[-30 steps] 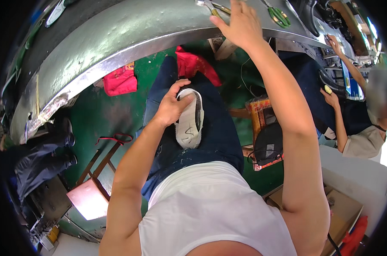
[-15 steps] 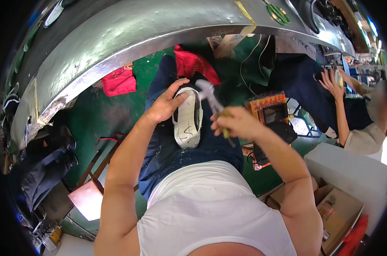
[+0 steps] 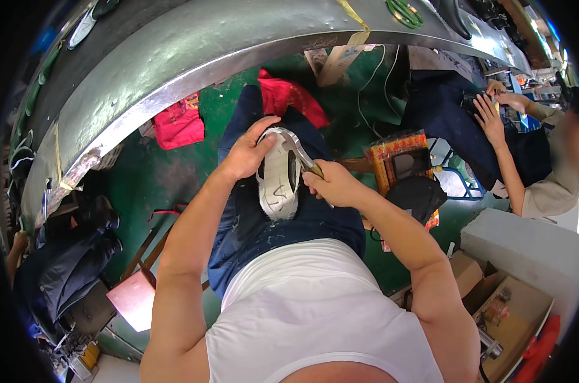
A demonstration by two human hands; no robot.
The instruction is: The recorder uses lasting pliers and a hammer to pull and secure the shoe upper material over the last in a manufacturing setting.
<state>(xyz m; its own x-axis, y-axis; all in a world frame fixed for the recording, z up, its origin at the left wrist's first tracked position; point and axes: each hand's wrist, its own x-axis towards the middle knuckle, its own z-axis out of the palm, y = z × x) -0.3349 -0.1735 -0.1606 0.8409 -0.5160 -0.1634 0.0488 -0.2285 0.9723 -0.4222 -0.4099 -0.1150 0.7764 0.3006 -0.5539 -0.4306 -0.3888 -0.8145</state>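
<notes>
Left hand (image 3: pixel 244 156) gripped shoe (image 3: pixel 275 188) at 10 o'clock; right hand (image 3: pixel 335 185) fingers wrapped metal tool (image 3: pixel 301 156) from 3 o'clock. Loose hold could've slipped metal tool into left hand.

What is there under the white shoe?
The person's dark blue trousers show around the white shoe; the part directly beneath it is covered, so contact cannot be seen.

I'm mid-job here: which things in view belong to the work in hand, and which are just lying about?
In use:
white shoe, held by the left hand
metal hand tool, gripped in the right hand, its head at the shoe

Apparently just lying about:
green-handled tool on the bench
red cloth
cardboard box
</notes>
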